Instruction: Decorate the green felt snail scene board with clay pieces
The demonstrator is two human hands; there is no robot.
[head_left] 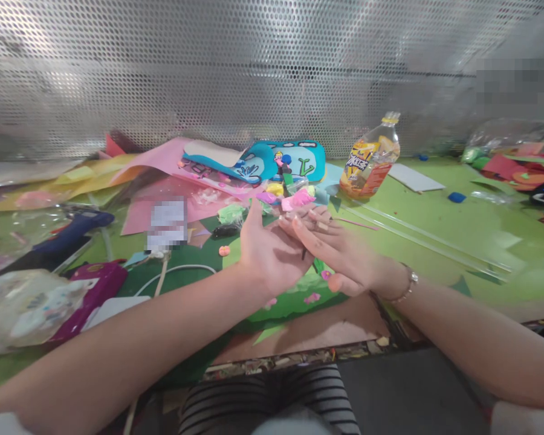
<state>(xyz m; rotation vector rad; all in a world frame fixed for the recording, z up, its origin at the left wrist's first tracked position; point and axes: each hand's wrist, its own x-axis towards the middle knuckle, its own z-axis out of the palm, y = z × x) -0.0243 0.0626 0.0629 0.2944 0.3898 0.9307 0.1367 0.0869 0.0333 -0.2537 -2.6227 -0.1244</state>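
Note:
My left hand (267,251) is raised over the middle of the table, palm up and fingers stretched out. My right hand (340,248) lies across it, its flat fingers resting on my left palm and fingers. Something small and dark shows between the two palms; I cannot make out what it is. Both hands hover above a dark green foam sheet (294,302). Small pieces of coloured clay (299,198) in pink, yellow and green lie just beyond my fingertips. A small orange bit (224,250) sits left of my left wrist.
A tilted drink bottle (370,160) with an orange label stands at the back right. A blue pencil case (276,160) and pink paper (163,160) lie behind. A glue gun (68,232), a magenta case (95,287) and a plastic bag (22,305) are at the left. A perforated metal wall closes the back.

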